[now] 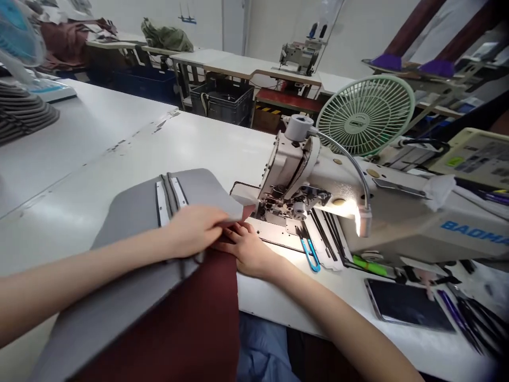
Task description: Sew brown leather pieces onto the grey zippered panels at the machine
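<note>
Grey fabric (131, 212) with two white strips and a dark zipper-like band lies over maroon fabric (199, 323), left of the sewing machine (294, 170). My left hand (194, 228) is closed on the grey fabric's right edge, lifting it slightly. Beside it, my right hand (246, 249) rests on the maroon fabric just in front of the needle area, its fingers spread and partly under the lifted edge. A lit lamp (361, 220) shines by the machine head.
Blue thread snips (309, 252) and black rods (326, 239) lie right of the needle plate. Farther right are a dark phone-like tablet (409, 303) and black scissors (477, 318). A green fan (366, 114) stands behind the machine; stacked grey pieces (24, 111) sit far left.
</note>
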A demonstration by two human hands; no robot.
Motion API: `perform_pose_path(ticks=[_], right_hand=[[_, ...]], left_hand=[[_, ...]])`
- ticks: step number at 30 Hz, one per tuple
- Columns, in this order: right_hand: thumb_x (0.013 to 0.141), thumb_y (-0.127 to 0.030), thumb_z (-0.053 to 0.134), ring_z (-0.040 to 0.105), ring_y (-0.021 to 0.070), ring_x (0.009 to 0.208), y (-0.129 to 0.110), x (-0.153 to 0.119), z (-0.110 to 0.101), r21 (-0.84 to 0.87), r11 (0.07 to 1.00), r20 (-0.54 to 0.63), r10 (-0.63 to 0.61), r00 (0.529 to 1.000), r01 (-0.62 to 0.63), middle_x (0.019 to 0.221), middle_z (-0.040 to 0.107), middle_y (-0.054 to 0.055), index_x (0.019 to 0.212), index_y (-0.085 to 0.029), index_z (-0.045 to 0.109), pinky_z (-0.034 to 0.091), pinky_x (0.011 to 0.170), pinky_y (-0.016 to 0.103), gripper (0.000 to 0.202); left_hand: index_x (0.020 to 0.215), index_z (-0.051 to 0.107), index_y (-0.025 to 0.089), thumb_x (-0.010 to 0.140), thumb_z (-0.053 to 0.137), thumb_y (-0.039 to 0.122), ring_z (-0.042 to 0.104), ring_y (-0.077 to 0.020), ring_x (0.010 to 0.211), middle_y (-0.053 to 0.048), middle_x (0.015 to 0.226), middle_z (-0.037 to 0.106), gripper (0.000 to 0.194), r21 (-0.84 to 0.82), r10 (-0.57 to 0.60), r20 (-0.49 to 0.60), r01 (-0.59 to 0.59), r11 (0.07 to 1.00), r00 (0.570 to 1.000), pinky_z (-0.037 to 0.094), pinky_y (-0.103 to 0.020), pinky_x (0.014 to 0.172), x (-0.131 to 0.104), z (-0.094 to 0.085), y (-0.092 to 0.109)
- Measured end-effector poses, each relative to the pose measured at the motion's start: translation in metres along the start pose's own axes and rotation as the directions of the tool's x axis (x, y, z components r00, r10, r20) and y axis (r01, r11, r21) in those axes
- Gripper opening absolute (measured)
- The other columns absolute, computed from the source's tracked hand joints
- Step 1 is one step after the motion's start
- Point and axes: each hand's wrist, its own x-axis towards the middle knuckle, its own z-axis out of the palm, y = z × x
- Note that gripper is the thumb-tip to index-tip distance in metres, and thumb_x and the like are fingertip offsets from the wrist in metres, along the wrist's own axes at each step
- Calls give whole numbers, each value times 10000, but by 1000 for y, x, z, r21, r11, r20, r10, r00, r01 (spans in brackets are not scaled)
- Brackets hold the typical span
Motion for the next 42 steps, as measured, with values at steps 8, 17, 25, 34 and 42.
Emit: perform_pose_path(ticks=[8, 17, 25, 34, 42], right_hand=[[812, -139, 511, 447, 258, 1146, 15, -28, 0, 88, 991, -48, -96, 994, 100, 1215, 615, 67, 1322, -309, 593, 272, 1040, 447, 544], [850, -211, 512, 407, 251, 1249, 15, -50, 5, 160, 972, -124, -155, 980, 174, 1386, 545, 39, 1342, -304, 564, 251, 1062, 423, 504], [851, -277, 507, 355, 241, 1330, 17, -50, 11, 168, 972, -176, -132, 976, 162, 1456, 492, 40, 1298, -271, 603, 214, 1092, 412, 457], [856, -308, 511, 397, 259, 1289, 18, -49, 14, 159, 973, -190, -134, 973, 165, 1430, 520, 64, 1308, -236, 589, 238, 1075, 437, 464], [851, -309, 508, 429, 270, 1223, 17, -49, 14, 156, 975, -201, -125, 972, 158, 1394, 548, 61, 1312, -241, 591, 266, 1035, 433, 473]], left_hand=[[1143, 557, 190, 729, 518, 199, 528, -267, 1138, -96, 1251, 594, 415, -50, 273, 77, -270, 962, 959, 422, -413, 952, 48, 55, 8], [1368, 460, 200, 713, 533, 194, 322, -308, 1404, -87, 1549, 364, 659, 51, 444, 191, -460, 886, 876, 336, -474, 1102, 60, 63, 11], [1352, 469, 189, 719, 507, 161, 314, -294, 1418, -92, 1563, 338, 635, 65, 501, 238, -528, 847, 832, 328, -478, 1116, 72, 56, 4], [1393, 414, 191, 720, 506, 164, 279, -298, 1431, -97, 1577, 306, 680, 74, 487, 255, -519, 851, 835, 316, -489, 1115, 73, 58, 5], [1389, 423, 192, 710, 524, 173, 293, -312, 1422, -96, 1572, 321, 686, 70, 495, 252, -526, 848, 831, 310, -499, 1108, 75, 59, 3]])
